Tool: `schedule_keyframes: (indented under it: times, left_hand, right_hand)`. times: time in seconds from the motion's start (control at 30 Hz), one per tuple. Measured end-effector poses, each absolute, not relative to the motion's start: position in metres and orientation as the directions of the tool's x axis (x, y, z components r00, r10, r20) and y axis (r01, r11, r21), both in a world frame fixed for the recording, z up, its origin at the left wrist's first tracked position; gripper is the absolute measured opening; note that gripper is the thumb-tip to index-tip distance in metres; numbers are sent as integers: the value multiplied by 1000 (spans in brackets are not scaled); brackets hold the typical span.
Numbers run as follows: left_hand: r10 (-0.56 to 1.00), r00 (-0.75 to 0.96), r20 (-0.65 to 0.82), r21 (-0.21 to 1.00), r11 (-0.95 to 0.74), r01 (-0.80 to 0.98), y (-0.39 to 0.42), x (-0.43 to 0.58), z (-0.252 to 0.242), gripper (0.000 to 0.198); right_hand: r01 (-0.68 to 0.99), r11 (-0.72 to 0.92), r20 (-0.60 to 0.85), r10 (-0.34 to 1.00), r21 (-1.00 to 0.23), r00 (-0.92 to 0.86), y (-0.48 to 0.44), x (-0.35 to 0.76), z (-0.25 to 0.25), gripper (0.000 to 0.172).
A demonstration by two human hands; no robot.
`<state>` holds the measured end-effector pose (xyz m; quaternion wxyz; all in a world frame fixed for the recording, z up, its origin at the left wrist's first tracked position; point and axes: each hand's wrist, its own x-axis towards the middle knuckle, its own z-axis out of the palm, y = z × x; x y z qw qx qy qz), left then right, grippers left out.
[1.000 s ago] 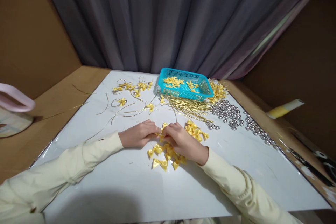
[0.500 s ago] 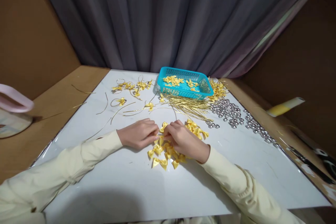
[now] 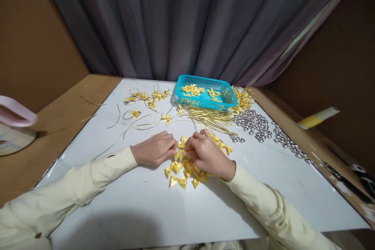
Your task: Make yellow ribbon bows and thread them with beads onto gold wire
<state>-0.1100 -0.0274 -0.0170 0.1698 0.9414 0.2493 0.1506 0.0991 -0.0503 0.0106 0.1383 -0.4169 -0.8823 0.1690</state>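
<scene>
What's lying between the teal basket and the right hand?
Head view: a loose bundle of gold strands lies between the teal basket and the right hand, plus one thin strand curving down toward the hand.

Single head-worn view, looking forward and down, white tabletop [image 3: 123,199] near, left hand [image 3: 155,149] and right hand [image 3: 210,155] midway, curtain [image 3: 164,19] far, right side perhaps too dim for detail.

The hands [image 3: 209,154] partly cover yellow bows [image 3: 191,169], hiding anything pinched between fingertips [image 3: 174,152].
</scene>
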Motion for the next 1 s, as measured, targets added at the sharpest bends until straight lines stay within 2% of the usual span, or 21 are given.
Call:
schedule_keyframes:
  times: [0.13, 0.27, 0.4, 0.5, 0.7, 1.0]
  left_hand:
    - [485, 841, 242, 324, -857, 401, -26, -110, -18, 24]
    - [458, 835, 304, 304, -878, 371, -27, -109, -18, 21]
    - [520, 785, 337, 470, -815, 338, -33, -105, -15, 20]
    - [572, 752, 327, 587, -746, 313, -36, -103, -13, 19]
    - [543, 746, 386, 635, -743, 212, -34, -103, -15, 18]
    - [635, 722, 274, 797, -570, 199, -34, -105, -15, 16]
  right_hand:
    - [717, 439, 29, 862, -542, -505, -51, 96, 11, 5]
    - [686, 262, -84, 900, -679, -427, -48, 97, 8, 11]
    - [581, 84, -222, 873, -809, -434, -44, 102, 11, 19]
    - [506, 23, -225, 878, -862, -423, -43, 104, 16, 26]
    - [366, -139, -304, 842, -920, -445, -44, 105, 20, 26]
    - [280, -229, -342, 813, -932, -472, -43, 109, 23, 24]
